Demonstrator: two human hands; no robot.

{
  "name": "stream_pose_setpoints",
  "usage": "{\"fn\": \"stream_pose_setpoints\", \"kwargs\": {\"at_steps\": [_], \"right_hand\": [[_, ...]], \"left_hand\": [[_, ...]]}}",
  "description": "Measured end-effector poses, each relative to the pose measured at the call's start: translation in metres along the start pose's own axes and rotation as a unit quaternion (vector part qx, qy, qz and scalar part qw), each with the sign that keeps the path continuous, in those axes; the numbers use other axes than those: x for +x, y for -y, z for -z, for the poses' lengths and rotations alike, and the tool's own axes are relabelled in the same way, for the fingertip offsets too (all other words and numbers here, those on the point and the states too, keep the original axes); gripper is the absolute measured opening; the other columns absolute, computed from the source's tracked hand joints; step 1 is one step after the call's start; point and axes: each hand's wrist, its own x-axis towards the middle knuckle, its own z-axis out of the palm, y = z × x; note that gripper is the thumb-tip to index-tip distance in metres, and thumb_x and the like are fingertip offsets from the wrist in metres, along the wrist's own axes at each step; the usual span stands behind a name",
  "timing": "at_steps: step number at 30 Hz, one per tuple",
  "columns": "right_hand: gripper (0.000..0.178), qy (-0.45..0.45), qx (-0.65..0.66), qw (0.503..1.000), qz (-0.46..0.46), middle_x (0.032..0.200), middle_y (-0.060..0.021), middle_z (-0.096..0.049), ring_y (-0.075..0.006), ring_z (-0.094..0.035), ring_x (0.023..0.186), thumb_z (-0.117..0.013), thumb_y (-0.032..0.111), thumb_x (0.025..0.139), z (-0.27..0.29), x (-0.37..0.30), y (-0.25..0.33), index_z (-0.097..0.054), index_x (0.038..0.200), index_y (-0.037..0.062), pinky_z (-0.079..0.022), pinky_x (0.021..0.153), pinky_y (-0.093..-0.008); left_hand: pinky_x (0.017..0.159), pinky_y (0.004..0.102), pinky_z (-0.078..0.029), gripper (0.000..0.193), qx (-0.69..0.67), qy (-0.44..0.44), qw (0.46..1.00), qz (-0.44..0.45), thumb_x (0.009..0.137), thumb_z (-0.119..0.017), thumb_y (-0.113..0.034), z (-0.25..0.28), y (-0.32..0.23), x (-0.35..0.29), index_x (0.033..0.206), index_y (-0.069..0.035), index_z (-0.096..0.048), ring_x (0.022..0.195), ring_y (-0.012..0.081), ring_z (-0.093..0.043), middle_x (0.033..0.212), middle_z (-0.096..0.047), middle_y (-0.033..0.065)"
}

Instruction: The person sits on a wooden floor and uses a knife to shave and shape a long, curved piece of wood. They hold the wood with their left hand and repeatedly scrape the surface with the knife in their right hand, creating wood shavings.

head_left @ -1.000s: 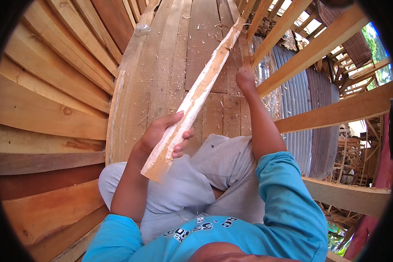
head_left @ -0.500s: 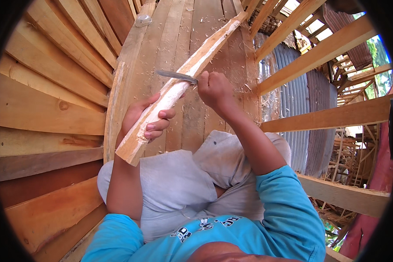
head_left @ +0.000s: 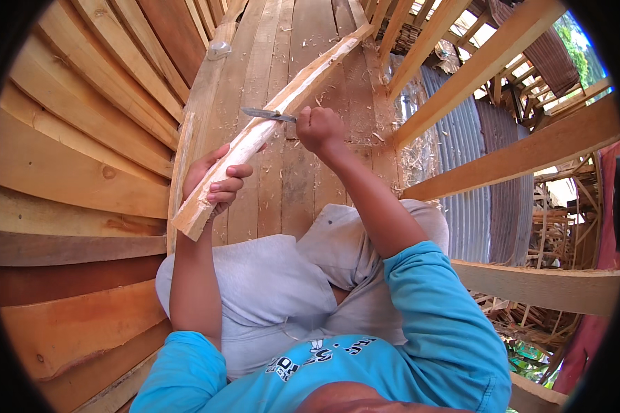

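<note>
A long, roughly squared length of wood (head_left: 251, 140) slants from near my left forearm up to the far right, its upper face shaved pale. My left hand (head_left: 217, 177) is wrapped around its lower part, fingers curled over the right side. In my right hand (head_left: 320, 129), closed in a fist, is a knife (head_left: 269, 114); the handle is hidden in the fingers. The blade lies across the wood above my left hand, pointing left.
Wood shavings lie scattered over the plank floor (head_left: 300, 165). A small clear container (head_left: 219, 49) stands at the far left. Wooden boards (head_left: 69, 165) wall the left side. Wooden rails (head_left: 517, 162) and corrugated metal sheets (head_left: 465, 151) border the right. My crossed legs (head_left: 255, 275) are close below.
Both hands, the wood and the knife appear shifted a little left in view. The background at right has shifted too. Both grips stay the same.
</note>
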Motion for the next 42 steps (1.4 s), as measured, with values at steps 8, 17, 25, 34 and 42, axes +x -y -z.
{"fn": "stream_pose_setpoints", "kwargs": {"at_steps": [8, 17, 25, 34, 42], "right_hand": [[0.050, 0.039, 0.019, 0.998, 0.044, 0.079, -0.0294, -0.065, -0.0485, -0.064, 0.081, -0.039, 0.032, 0.092, 0.018, -0.028, 0.014, -0.068, 0.073, -0.0041, -0.050, 0.080, -0.0549], [0.050, 0.032, -0.004, 0.999, -0.041, 0.086, -0.0283, -0.068, -0.0475, -0.066, 0.086, -0.037, 0.032, 0.093, 0.025, -0.003, 0.009, -0.071, 0.078, -0.0020, -0.051, 0.084, -0.0549], [0.046, 0.085, 0.014, 0.996, -0.015, 0.087, -0.0287, -0.066, -0.0481, -0.063, 0.085, -0.038, 0.031, 0.094, 0.042, -0.030, 0.053, -0.063, 0.072, -0.0011, -0.051, 0.079, -0.0555], [0.051, 0.097, 0.001, 0.993, -0.064, 0.094, -0.0268, -0.069, -0.0478, -0.066, 0.087, -0.037, 0.034, 0.094, 0.033, -0.008, 0.028, -0.070, 0.086, -0.0036, -0.053, 0.079, -0.0518], [0.044, 0.076, -0.024, 0.996, -0.042, 0.091, -0.0267, -0.068, -0.0471, -0.065, 0.089, -0.040, 0.031, 0.093, 0.021, 0.014, -0.003, -0.071, 0.087, 0.0001, -0.051, 0.083, -0.0543]], "left_hand": [[0.045, 0.0325, -0.047, 0.059, 0.043, 0.012, 0.999, 0.022, 0.107, -0.031, -0.033, 0.002, -0.002, 0.008, 0.152, 0.000, -0.012, 0.057, 0.0190, -0.048, 0.086, -0.043, 0.0128], [0.044, 0.0306, -0.045, 0.058, 0.034, -0.026, 0.999, -0.005, 0.107, -0.031, -0.036, 0.006, 0.004, 0.004, 0.150, 0.001, -0.017, 0.055, 0.0180, -0.046, 0.085, -0.043, 0.0114], [0.045, 0.0344, -0.047, 0.059, 0.039, -0.007, 0.999, -0.001, 0.107, -0.027, -0.034, 0.005, 0.002, 0.002, 0.152, -0.001, -0.009, 0.060, 0.0235, -0.051, 0.088, -0.043, 0.0149], [0.044, 0.0346, -0.050, 0.058, 0.047, -0.016, 0.999, 0.003, 0.107, -0.025, -0.034, 0.010, -0.004, 0.002, 0.153, -0.004, -0.008, 0.059, 0.0242, -0.054, 0.088, -0.044, 0.0159], [0.039, 0.0331, -0.051, 0.054, 0.068, -0.054, 0.996, -0.012, 0.107, -0.027, -0.033, 0.004, -0.003, 0.004, 0.150, -0.004, -0.013, 0.055, 0.0223, -0.054, 0.086, -0.044, 0.0155]]}}
